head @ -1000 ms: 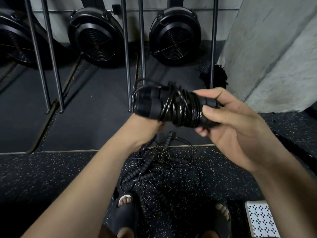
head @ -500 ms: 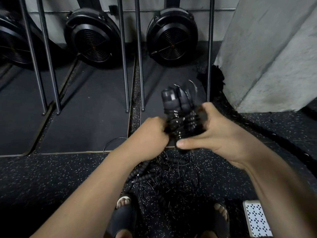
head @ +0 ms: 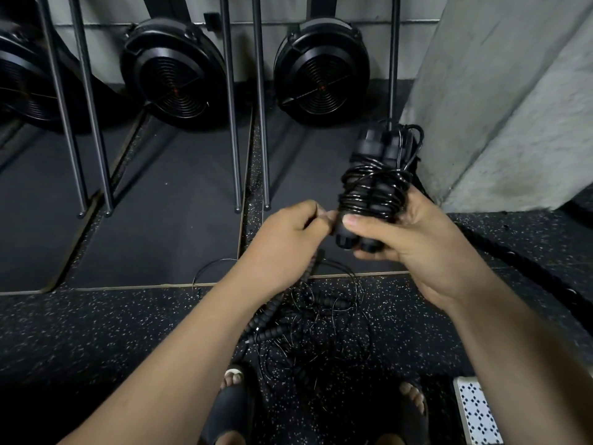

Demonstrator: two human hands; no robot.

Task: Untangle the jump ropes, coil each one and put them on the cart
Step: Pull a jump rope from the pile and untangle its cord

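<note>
coiled jump rope (head: 369,187) | black, glossy cord around paired handles | upright

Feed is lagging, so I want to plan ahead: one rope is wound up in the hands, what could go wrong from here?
Top loops on the wound rope look loose; they may slip off if the right hand eases. The tangled pile lies by the sandals; a step could snag it.

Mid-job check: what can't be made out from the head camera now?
All head view.
Left hand: its curled fingers hide whether it pinches the cord end beside the rope bundle in the right hand.
Rope pile on the floor: dark on dark, partly behind the left forearm; count unclear.
White panel: cut off by the bottom-right edge; possibly the cart.
</note>
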